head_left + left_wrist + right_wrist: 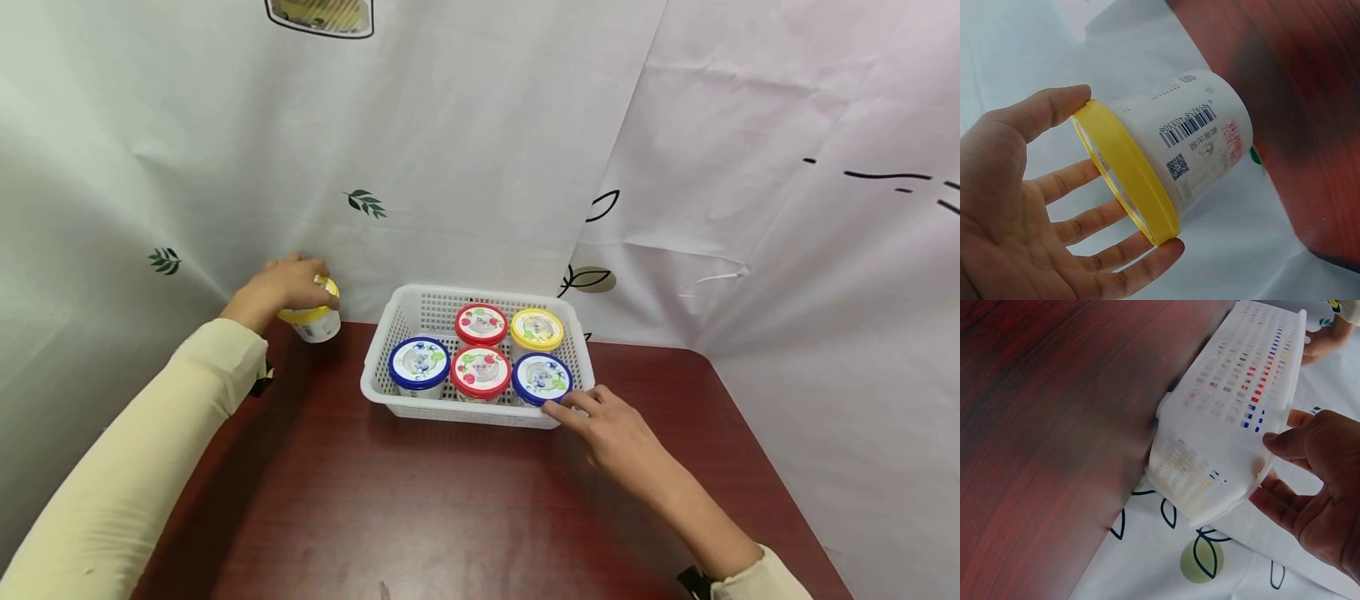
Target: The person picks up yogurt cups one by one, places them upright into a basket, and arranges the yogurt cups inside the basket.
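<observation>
At the back left of the table, my left hand [288, 285] grips a white paper cup [320, 327] by its yellow lid. The left wrist view shows thumb and fingers spread round the rim of that lid [1132, 172], with a barcode on the cup's side. My right hand [618, 433] holds the near right corner of a white plastic basket [465, 411]. In the right wrist view its thumb lies at the outer wall just below the rim. Inside the basket are two blue-lidded cups [420, 362], two red-lidded cups [482, 371] and one yellow-lidded cup [537, 329].
The basket stands on a dark red wooden table [450, 508], near its back edge. A white patterned cloth [480, 167] hangs behind and at both sides. The table's rounded back right corner [693, 362] lies beyond the basket.
</observation>
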A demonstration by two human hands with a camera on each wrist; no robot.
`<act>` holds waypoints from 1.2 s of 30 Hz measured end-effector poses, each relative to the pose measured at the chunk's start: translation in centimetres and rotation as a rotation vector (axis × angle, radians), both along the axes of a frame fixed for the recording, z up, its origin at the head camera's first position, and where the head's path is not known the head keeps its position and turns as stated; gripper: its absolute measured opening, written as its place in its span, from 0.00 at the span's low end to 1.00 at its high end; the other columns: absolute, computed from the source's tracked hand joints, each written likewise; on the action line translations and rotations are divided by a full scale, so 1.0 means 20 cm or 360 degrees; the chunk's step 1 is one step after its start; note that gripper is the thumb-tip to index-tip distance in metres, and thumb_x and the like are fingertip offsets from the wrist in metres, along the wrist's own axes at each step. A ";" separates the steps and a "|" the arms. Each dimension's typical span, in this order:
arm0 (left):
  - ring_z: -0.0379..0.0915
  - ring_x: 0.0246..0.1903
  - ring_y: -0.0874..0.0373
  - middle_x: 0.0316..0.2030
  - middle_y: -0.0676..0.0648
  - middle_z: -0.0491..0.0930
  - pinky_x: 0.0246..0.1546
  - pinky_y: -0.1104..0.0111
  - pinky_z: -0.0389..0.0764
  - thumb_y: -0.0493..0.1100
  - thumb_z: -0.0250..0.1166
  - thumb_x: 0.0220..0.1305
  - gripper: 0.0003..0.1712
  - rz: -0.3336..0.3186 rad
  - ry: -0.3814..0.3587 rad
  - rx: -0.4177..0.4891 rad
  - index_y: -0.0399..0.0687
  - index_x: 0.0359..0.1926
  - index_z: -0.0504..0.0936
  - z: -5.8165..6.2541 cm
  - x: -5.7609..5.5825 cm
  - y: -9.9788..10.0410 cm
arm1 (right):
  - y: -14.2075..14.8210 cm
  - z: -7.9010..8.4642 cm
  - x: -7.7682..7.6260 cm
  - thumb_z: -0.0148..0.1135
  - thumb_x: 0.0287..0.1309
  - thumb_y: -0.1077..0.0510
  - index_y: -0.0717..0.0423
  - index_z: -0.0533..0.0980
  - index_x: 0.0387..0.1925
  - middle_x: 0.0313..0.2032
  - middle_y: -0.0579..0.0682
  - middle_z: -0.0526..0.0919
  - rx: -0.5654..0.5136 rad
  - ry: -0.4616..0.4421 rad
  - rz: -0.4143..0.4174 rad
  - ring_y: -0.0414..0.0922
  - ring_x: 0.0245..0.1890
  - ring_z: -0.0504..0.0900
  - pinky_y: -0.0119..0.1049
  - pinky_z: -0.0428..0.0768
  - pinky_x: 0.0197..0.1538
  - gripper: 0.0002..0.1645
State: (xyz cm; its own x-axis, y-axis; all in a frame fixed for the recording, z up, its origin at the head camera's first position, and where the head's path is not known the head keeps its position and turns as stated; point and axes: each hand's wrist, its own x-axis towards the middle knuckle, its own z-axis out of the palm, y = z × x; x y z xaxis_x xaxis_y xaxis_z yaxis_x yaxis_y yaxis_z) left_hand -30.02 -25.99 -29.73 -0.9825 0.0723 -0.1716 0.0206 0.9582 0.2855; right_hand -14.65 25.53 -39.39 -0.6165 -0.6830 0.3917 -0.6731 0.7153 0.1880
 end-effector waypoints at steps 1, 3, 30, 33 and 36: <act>0.54 0.70 0.18 0.78 0.21 0.55 0.63 0.26 0.74 0.59 0.68 0.70 0.46 0.0001 0.0004 -0.0003 0.38 0.79 0.69 0.01 0.00 0.01 | 0.00 0.00 0.00 0.81 0.51 0.71 0.41 0.90 0.63 0.50 0.47 0.90 0.0001 0.0003 0.0000 0.49 0.44 0.83 0.41 0.85 0.42 0.38; 0.55 0.69 0.18 0.77 0.21 0.57 0.63 0.26 0.73 0.59 0.68 0.69 0.46 -0.0003 0.0021 -0.0010 0.38 0.79 0.70 0.03 0.01 0.04 | 0.00 0.00 0.00 0.81 0.51 0.71 0.41 0.90 0.63 0.50 0.47 0.90 0.0003 0.0008 0.0004 0.49 0.43 0.83 0.41 0.86 0.43 0.38; 0.59 0.72 0.23 0.80 0.27 0.63 0.67 0.27 0.74 0.60 0.73 0.68 0.46 -0.0191 0.0268 -0.0042 0.46 0.80 0.73 0.24 0.08 0.42 | 0.00 0.00 0.00 0.82 0.52 0.70 0.42 0.90 0.63 0.50 0.47 0.90 -0.0011 0.0019 0.0011 0.48 0.44 0.83 0.41 0.87 0.43 0.38; 0.60 0.73 0.22 0.79 0.27 0.64 0.67 0.27 0.75 0.60 0.74 0.68 0.46 -0.0233 0.0286 -0.0044 0.47 0.80 0.74 0.26 0.09 0.46 | 0.00 0.00 0.00 0.82 0.51 0.70 0.42 0.90 0.63 0.50 0.47 0.90 -0.0012 0.0022 0.0010 0.49 0.44 0.83 0.41 0.87 0.43 0.38; 0.60 0.74 0.22 0.79 0.27 0.65 0.68 0.27 0.75 0.59 0.74 0.68 0.45 -0.0267 0.0293 -0.0045 0.47 0.80 0.74 0.27 0.09 0.51 | 0.00 0.00 0.00 0.82 0.51 0.70 0.41 0.90 0.63 0.50 0.47 0.90 -0.0008 0.0020 0.0006 0.48 0.44 0.83 0.41 0.86 0.43 0.38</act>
